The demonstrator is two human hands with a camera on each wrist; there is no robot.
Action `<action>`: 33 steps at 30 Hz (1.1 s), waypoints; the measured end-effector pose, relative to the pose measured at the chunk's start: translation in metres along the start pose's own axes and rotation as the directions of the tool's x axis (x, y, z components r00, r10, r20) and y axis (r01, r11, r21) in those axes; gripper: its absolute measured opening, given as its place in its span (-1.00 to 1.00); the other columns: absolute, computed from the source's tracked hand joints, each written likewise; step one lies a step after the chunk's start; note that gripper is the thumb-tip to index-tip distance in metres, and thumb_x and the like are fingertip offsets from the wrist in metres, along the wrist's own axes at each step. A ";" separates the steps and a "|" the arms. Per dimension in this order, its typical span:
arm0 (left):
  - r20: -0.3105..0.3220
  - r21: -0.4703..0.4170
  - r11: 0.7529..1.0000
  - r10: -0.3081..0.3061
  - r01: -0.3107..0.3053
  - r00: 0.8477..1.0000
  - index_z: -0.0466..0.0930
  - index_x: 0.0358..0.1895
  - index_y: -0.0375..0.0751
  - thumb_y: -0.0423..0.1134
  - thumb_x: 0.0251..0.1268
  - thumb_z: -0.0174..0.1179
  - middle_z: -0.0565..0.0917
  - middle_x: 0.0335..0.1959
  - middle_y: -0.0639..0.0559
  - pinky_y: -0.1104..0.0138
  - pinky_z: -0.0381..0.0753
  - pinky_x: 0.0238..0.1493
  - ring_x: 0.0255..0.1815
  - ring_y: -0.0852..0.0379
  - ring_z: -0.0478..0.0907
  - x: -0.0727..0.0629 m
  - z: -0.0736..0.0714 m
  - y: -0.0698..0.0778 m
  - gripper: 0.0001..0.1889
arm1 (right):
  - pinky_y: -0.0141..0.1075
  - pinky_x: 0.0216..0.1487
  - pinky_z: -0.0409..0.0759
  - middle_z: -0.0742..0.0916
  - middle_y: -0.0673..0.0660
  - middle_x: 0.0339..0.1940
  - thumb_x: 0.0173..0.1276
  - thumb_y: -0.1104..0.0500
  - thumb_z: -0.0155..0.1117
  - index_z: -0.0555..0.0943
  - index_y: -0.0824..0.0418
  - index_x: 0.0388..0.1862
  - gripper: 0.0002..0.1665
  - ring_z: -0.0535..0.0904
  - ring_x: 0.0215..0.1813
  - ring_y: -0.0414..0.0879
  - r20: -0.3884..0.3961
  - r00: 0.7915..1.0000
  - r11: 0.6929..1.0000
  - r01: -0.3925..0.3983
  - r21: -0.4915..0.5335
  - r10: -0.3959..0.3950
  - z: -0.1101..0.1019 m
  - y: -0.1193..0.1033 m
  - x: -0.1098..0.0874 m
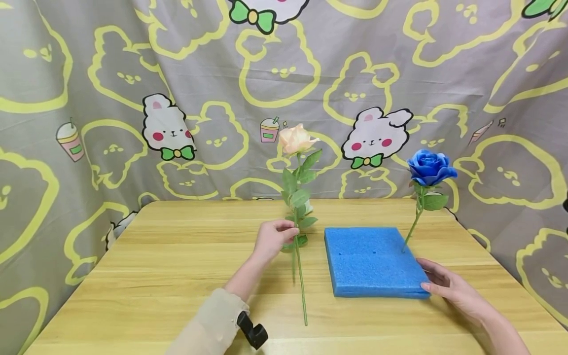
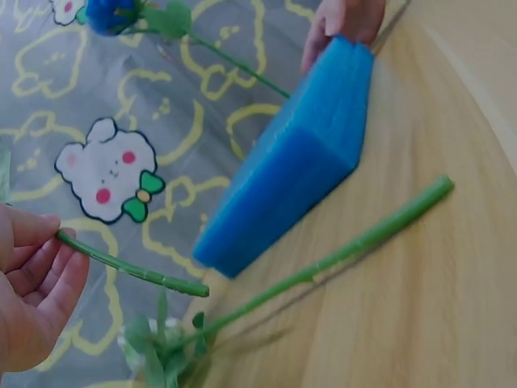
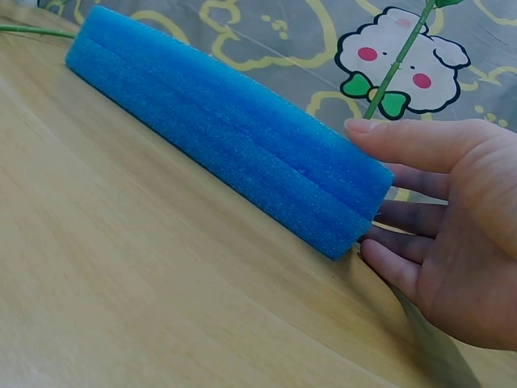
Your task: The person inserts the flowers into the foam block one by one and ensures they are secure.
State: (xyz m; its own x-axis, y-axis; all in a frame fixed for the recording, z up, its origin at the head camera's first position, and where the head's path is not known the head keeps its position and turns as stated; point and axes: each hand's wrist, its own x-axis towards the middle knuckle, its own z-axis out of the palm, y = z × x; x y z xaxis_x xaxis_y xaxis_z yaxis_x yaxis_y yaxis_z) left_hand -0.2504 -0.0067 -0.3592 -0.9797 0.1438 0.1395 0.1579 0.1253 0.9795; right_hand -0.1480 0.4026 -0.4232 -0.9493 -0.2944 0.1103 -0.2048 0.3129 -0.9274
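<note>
Thumb and fingertips of my left hand [image 1: 274, 240] pinch the green stem of a peach rose [image 1: 298, 139], held upright over the table. Its cut stem end [image 2: 174, 284] hangs free in the left wrist view. Behind it a white rose [image 2: 141, 343] lies on the table, partly hidden by leaves in the head view. To the right is a flat blue foam block [image 1: 370, 266], with a blue rose [image 1: 430, 167] standing in it, leaning slightly right. My right hand [image 1: 457, 291] grips the block's near right corner, thumb on the upper edge, fingers along the side.
The wooden table [image 1: 177, 276] carries the block and the lying rose. A grey curtain [image 1: 213, 74] with yellow cartoon outlines hangs behind the table's far edge. Small holes [image 1: 374, 252] mark the block's top. A black strap mount [image 1: 252, 331] sits on the left sleeve.
</note>
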 end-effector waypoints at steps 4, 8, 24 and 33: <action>0.005 0.001 0.999 0.047 -0.047 0.999 0.63 -0.30 -0.46 -0.40 0.11 0.28 0.68 -0.42 -0.13 0.16 0.65 -0.31 -0.45 -0.10 0.63 0.001 0.008 0.008 -0.85 | -0.62 -0.04 0.39 0.42 -0.42 0.12 0.37 0.40 -0.01 0.02 0.67 0.29 -0.37 0.35 0.09 -0.54 -0.001 1.000 1.000 0.001 -0.002 -0.001 0.000 0.000 0.000; 0.018 0.009 0.997 0.082 -0.082 0.996 0.63 -0.29 -0.46 -0.40 0.13 0.27 0.68 -0.44 -0.14 0.20 0.64 -0.33 -0.46 -0.11 0.61 0.001 0.015 0.016 -0.86 | -0.63 -0.04 0.38 0.42 -0.42 0.12 0.38 0.40 -0.01 0.03 0.66 0.30 -0.38 0.34 0.09 -0.55 -0.003 1.000 1.000 -0.002 -0.007 0.002 0.001 -0.001 0.000; 0.093 0.042 0.985 0.160 -0.165 0.983 0.64 -0.32 -0.36 -0.36 0.22 0.21 0.61 -0.46 -0.18 0.41 0.54 -0.44 -0.45 0.02 0.53 0.003 0.044 0.034 -0.90 | -0.62 -0.05 0.39 0.42 -0.43 0.11 0.38 0.39 0.00 0.04 0.66 0.29 -0.38 0.34 0.08 -0.56 -0.003 1.000 1.000 -0.007 -0.008 0.007 0.000 -0.002 -0.001; 0.099 0.031 0.984 0.172 -0.176 0.980 0.67 -0.25 -0.35 -0.34 0.20 0.22 0.63 -0.46 -0.02 0.42 0.59 -0.41 -0.45 0.11 0.58 0.008 0.061 0.040 -0.87 | -0.62 -0.05 0.39 0.43 -0.43 0.11 0.38 0.39 0.00 0.02 0.67 0.29 -0.37 0.35 0.08 -0.55 -0.005 1.000 1.000 -0.012 -0.005 0.012 0.000 -0.002 -0.001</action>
State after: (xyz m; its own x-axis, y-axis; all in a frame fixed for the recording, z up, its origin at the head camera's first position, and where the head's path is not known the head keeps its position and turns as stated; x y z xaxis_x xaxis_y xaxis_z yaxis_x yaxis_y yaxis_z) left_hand -0.2445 0.0592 -0.3275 -0.9209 0.2593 0.2912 0.3316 0.1280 0.9347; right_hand -0.1468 0.4016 -0.4212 -0.9528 -0.2865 0.1008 -0.1945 0.3205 -0.9271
